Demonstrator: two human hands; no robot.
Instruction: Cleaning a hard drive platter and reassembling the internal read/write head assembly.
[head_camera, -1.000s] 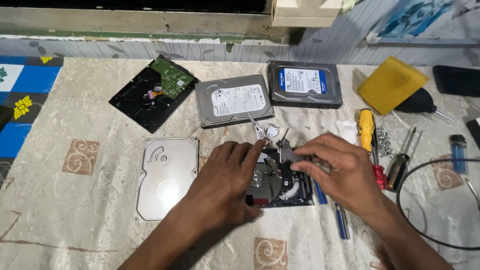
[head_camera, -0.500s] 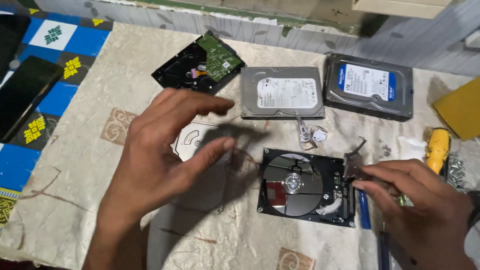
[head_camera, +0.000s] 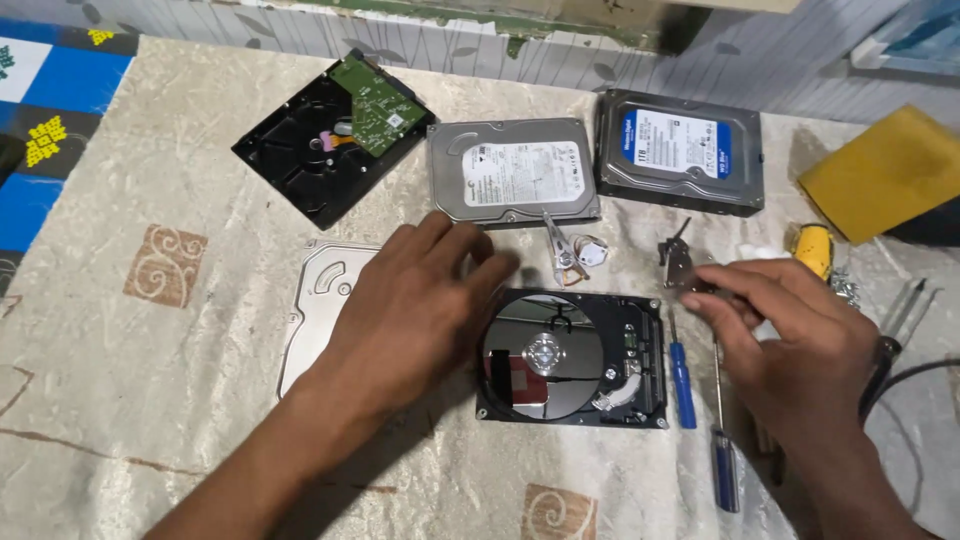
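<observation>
Both hands work over an opened hard drive (head_camera: 572, 358), and the grip differs from one to the other. Going from the left: a blue patterned mat (head_camera: 45, 120) shows at the edge of the table (head_camera: 150, 420), which is covered in a pale marbled cloth. Next comes a black drive lying face down, its green circuit board (head_camera: 375, 105) up. Below it lies a loose silver drive lid (head_camera: 320, 300), flat on the cloth. The left hand (head_camera: 415, 300) lies palm down across that lid, fingers spread and closed on nothing, fingertips just beside the opened drive's left edge. That drive sits in the middle, its shiny platter bare. Above it is a sealed silver drive (head_camera: 512, 170), then one with a blue label (head_camera: 680, 148). Small metal pieces (head_camera: 570, 250) lie between them and the open drive. Two blue screwdrivers (head_camera: 684, 385) lie just to its right. The right hand (head_camera: 800, 340) pinches a small metal bracket (head_camera: 685, 265) between thumb and fingertips, held just above the drive's upper right corner. A yellow cloth (head_camera: 885, 170) sits far right.

It looks like a teardown mid-way: an inner part lifted clear. I'd judge the next move calls for a steady hold on the case and a free spot for that bracket.
</observation>
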